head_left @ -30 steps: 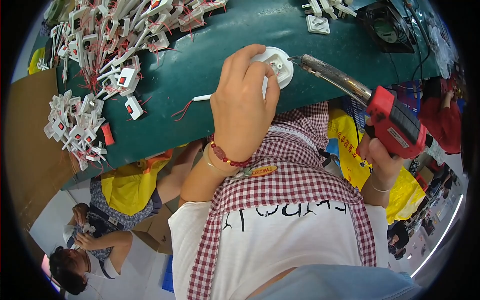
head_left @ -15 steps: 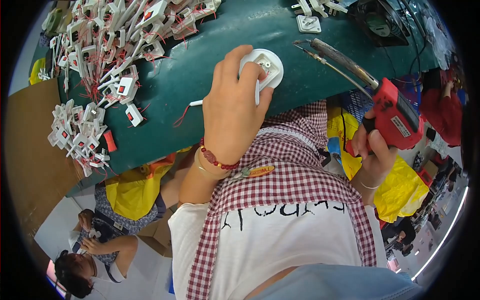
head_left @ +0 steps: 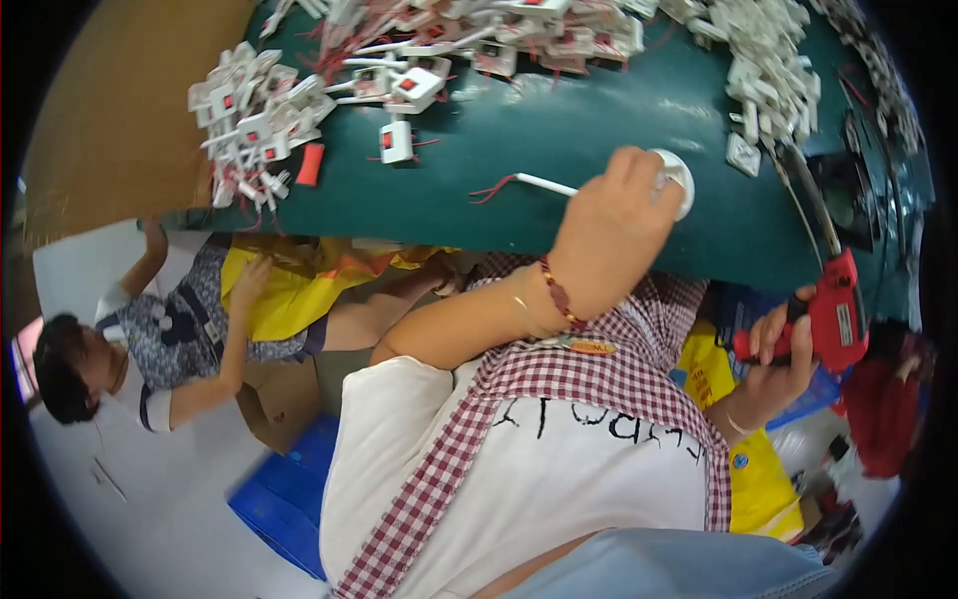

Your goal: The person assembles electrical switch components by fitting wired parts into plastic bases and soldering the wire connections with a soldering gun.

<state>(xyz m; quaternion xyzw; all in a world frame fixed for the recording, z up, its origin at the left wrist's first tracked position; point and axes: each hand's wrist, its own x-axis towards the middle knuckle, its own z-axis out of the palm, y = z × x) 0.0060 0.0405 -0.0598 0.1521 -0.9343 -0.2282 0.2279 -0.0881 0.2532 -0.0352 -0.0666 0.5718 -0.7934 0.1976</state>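
Note:
My left hand point(head_left: 619, 215) is closed over a white plastic housing, mostly hidden by the fingers, at a round white dish point(head_left: 683, 182) on the green table. A white stem point(head_left: 546, 185) with red wires at its end sticks out to the left beneath that hand. Gripped in my right hand point(head_left: 783, 344) is a red soldering gun point(head_left: 843, 317) with a long metal barrel. Its tip points up toward a heap of small white plug parts point(head_left: 763, 75), and one square white part point(head_left: 742, 155) lies near it. A single white switch piece point(head_left: 396, 142) with a red rocker lies left of the stem.
A large pile of white switch pieces with red wires point(head_left: 489, 30) covers the table's far side. A smaller pile point(head_left: 254, 120) and a red piece point(head_left: 309, 165) lie left, beside brown cardboard point(head_left: 120, 120). A black fan-like device point(head_left: 848, 195) stands right. Another person point(head_left: 185, 319) sits at left.
The view has swung right, so the table contents appear shifted. My left hand stays at the white dish, and my right hand still holds the soldering gun, its barrel now pointing more steeply upward.

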